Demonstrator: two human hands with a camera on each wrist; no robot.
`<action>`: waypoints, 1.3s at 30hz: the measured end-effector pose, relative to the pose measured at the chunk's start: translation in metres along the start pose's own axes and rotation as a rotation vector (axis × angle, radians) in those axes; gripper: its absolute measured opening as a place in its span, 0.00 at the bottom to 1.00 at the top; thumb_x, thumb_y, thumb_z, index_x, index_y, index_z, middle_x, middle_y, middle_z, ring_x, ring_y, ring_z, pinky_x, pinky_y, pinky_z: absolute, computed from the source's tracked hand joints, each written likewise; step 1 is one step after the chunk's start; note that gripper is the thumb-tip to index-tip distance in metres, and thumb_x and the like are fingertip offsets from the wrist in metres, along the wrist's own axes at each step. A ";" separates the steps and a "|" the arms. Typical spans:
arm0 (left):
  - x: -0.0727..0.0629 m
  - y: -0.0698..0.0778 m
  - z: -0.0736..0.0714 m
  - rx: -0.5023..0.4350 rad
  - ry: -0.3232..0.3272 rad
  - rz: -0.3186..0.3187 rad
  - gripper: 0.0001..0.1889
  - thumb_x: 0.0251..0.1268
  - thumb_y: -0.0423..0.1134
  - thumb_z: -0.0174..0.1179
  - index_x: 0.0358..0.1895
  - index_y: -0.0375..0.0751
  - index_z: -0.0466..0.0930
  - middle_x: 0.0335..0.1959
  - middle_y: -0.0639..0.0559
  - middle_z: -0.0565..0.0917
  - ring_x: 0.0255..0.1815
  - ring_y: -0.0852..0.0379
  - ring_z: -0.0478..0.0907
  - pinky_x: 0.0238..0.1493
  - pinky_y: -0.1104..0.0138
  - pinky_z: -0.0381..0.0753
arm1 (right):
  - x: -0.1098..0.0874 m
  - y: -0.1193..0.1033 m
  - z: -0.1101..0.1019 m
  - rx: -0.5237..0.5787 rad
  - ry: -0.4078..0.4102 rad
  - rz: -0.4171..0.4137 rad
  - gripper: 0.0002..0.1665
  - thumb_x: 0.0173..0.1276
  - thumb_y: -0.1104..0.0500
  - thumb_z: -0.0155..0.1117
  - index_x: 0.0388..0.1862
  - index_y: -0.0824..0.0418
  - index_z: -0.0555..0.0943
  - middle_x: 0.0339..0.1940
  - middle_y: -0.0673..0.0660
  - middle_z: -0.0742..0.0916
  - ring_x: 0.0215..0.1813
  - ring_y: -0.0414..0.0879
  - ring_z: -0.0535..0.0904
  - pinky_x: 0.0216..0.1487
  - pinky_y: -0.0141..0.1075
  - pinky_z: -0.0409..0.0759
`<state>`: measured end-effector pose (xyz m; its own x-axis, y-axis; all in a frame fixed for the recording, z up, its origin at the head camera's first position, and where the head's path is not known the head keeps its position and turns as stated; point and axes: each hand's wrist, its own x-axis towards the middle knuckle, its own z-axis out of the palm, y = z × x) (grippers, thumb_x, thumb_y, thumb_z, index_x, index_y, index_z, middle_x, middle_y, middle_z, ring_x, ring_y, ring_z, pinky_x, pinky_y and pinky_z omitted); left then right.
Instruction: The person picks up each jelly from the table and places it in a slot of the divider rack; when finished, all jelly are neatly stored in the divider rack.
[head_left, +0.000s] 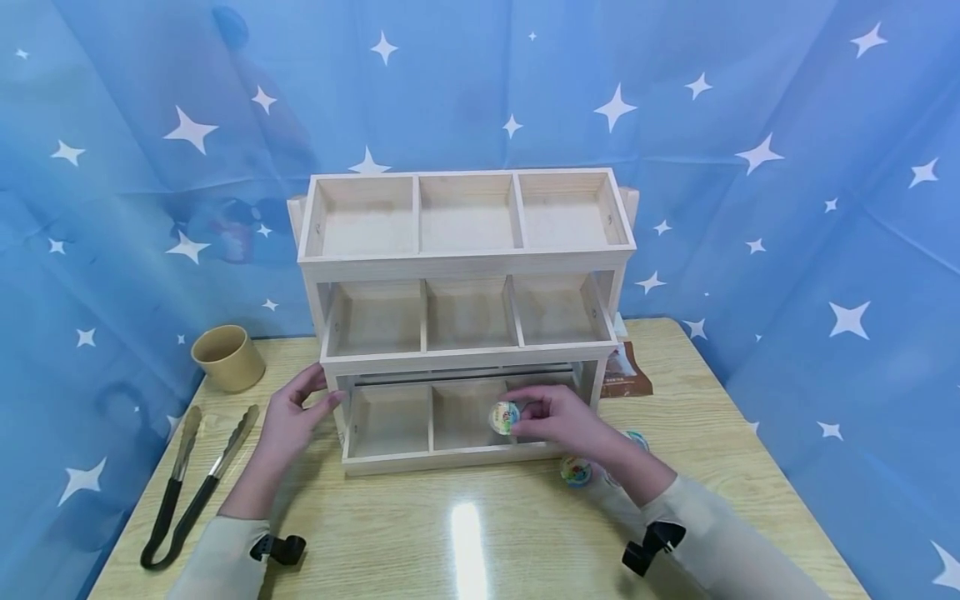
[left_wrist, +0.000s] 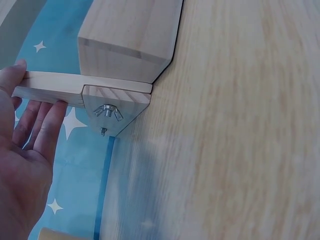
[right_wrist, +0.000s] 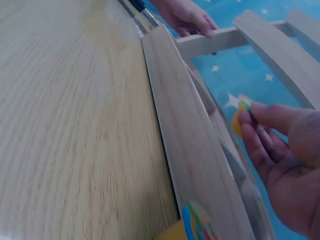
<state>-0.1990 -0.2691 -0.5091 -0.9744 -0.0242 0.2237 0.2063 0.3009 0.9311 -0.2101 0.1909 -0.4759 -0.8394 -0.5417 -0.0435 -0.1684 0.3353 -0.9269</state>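
A blue curtain with white stars fills the background, far, left and right, and in front of it we see a pale wood-grain table [head_left: 390, 533]. Toward its far side stands a wooden rack [head_left: 465, 265] with three tiers, each divided into three compartments.

We find both forearms, in pale sleeves, coming in from the near corners and angled toward the rack. The left hand [head_left: 292, 417] is at the rack's left upright, its thumb on one side and fingers on the other, gripping the wood. The right hand [head_left: 558, 417] is turned leftward in front of the lowest tier, thumb and fingertips pinched closed on a small cup [head_left: 504, 417] with a colourful lid. We see that cup held raised over the bottom tray, near the divider between the middle and right compartments.

On the left lie black-handled tongs [head_left: 163, 521], spread open, with a tan mug [head_left: 234, 367] beyond them. A brown packet [head_left: 630, 379] shows just right of the rack. Near the rack's right front corner we make out other lidded cups [head_left: 576, 472], partly hidden by the right forearm.
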 end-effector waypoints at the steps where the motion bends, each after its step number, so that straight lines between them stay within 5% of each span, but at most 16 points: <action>1: 0.000 -0.001 0.000 -0.001 0.003 -0.002 0.31 0.80 0.39 0.71 0.81 0.41 0.75 0.67 0.34 0.84 0.61 0.68 0.80 0.54 0.76 0.85 | 0.002 -0.001 0.002 -0.003 0.003 -0.003 0.29 0.75 0.59 0.79 0.73 0.57 0.85 0.38 0.57 0.91 0.37 0.47 0.84 0.31 0.30 0.79; 16: 0.001 -0.008 0.000 -0.001 0.004 0.035 0.31 0.80 0.38 0.71 0.81 0.40 0.75 0.65 0.34 0.85 0.61 0.68 0.81 0.56 0.77 0.82 | 0.037 -0.021 0.046 0.041 -0.077 -0.029 0.29 0.74 0.59 0.80 0.72 0.57 0.85 0.39 0.55 0.92 0.46 0.70 0.86 0.35 0.33 0.82; 26: -0.002 0.001 0.001 0.002 0.011 0.015 0.32 0.79 0.37 0.72 0.81 0.42 0.75 0.67 0.36 0.85 0.59 0.70 0.81 0.56 0.78 0.81 | 0.067 -0.037 0.079 0.025 -0.090 -0.052 0.30 0.73 0.60 0.80 0.72 0.56 0.85 0.41 0.51 0.93 0.45 0.51 0.89 0.43 0.50 0.89; 34: -0.001 0.001 0.000 0.012 0.008 0.017 0.32 0.79 0.37 0.71 0.82 0.41 0.74 0.67 0.35 0.85 0.60 0.71 0.80 0.58 0.79 0.79 | 0.090 -0.047 0.104 -0.010 -0.094 -0.018 0.28 0.71 0.61 0.82 0.69 0.53 0.87 0.42 0.49 0.93 0.45 0.42 0.89 0.45 0.44 0.90; 39: 0.000 -0.001 0.001 0.025 0.011 0.034 0.31 0.79 0.37 0.71 0.81 0.41 0.76 0.65 0.36 0.87 0.59 0.70 0.81 0.65 0.68 0.79 | 0.100 -0.051 0.119 -0.019 -0.140 -0.025 0.27 0.73 0.62 0.80 0.70 0.52 0.87 0.44 0.48 0.93 0.45 0.46 0.90 0.36 0.36 0.85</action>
<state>-0.1992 -0.2687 -0.5098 -0.9657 -0.0235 0.2585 0.2371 0.3251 0.9155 -0.2241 0.0274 -0.4778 -0.7549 -0.6517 -0.0737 -0.1989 0.3345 -0.9212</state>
